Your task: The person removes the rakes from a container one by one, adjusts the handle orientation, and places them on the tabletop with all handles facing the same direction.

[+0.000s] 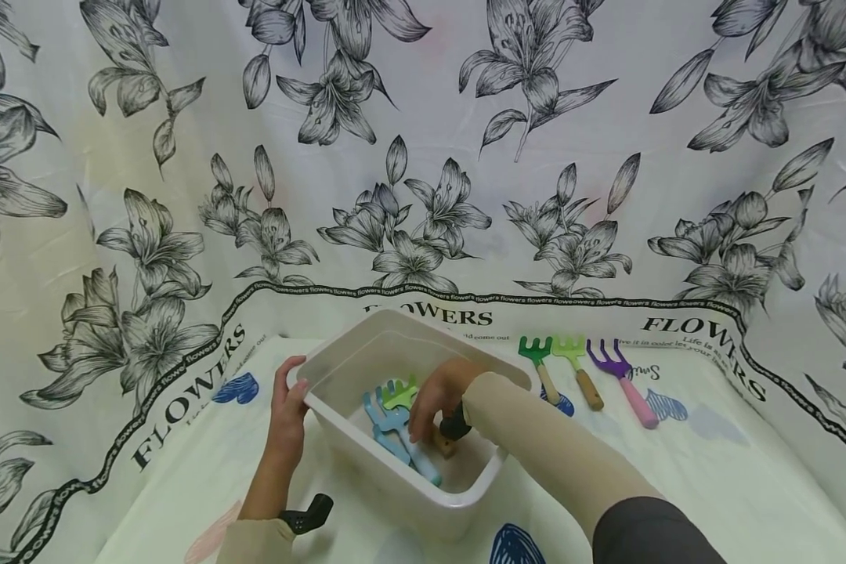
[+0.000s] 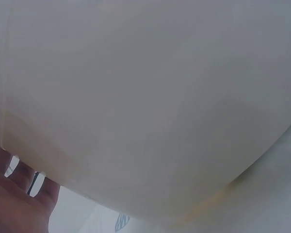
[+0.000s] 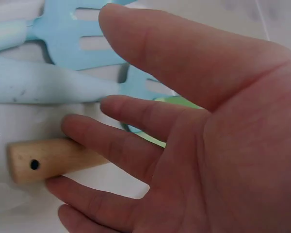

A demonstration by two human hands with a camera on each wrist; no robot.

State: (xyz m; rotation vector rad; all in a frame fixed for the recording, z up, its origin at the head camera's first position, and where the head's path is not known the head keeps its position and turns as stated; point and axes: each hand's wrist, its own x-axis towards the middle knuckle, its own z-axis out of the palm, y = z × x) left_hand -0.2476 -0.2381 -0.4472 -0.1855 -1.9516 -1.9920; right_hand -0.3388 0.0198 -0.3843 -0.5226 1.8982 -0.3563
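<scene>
A white plastic bin (image 1: 366, 439) stands tilted across my view, with several small garden rakes inside. My left hand (image 1: 289, 407) grips its left corner at the rim; in the left wrist view the fingers (image 2: 48, 191) lie along the bin wall. My right hand (image 1: 446, 392) reaches down into the bin. Its fingers are spread and loosely bent, beside a wooden handle (image 3: 43, 160). Blue tools lie next to it: a light blue rake (image 1: 391, 421) and a slotted blue piece (image 3: 70, 34). A light green rake head (image 1: 399, 393) is partly hidden behind them.
Right of the bin, a dark green rake (image 1: 538, 356), a light green rake (image 1: 578, 368) and a purple rake with a pink handle (image 1: 630, 384) lie in a row on the patterned cloth (image 1: 712, 486). Flower-printed curtain (image 1: 423, 117) hangs behind.
</scene>
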